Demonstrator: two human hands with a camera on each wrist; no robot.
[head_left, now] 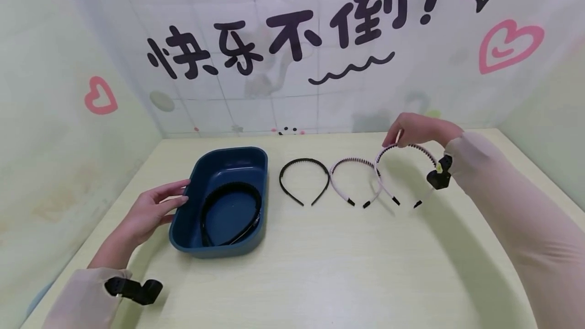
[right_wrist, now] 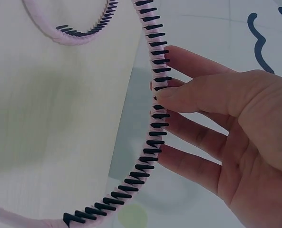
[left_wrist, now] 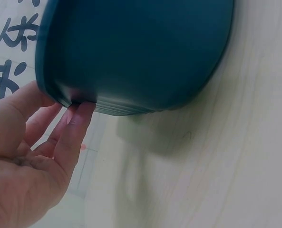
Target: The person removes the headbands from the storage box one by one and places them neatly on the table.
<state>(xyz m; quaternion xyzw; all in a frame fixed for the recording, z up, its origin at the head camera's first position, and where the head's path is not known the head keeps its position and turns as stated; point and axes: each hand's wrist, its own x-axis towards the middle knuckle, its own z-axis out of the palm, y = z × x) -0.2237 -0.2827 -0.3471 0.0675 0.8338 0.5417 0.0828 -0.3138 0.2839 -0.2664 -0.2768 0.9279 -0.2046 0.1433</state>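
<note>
My right hand (head_left: 413,130) pinches a pale pink headband (head_left: 378,171) at the top of its arch, between thumb and fingers. Black comb teeth (right_wrist: 156,142) line its inner side in the right wrist view, and its black-tipped ends point down toward the table. On the left, my left hand (head_left: 148,212) grips the near-left wall of a dark blue basin (head_left: 183,240), fingertips at the rim. In the left wrist view, thumb and fingers (left_wrist: 79,123) hold that wall. Inside the basin lies a black headband (head_left: 205,217), leaning against its side.
A thin black headband (head_left: 282,174) and a second pale pink headband (head_left: 336,187) lie side by side between basin and right hand. The light wooden table (head_left: 329,268) meets a printed backdrop (head_left: 292,105) at its far edge. Pale walls stand at both sides.
</note>
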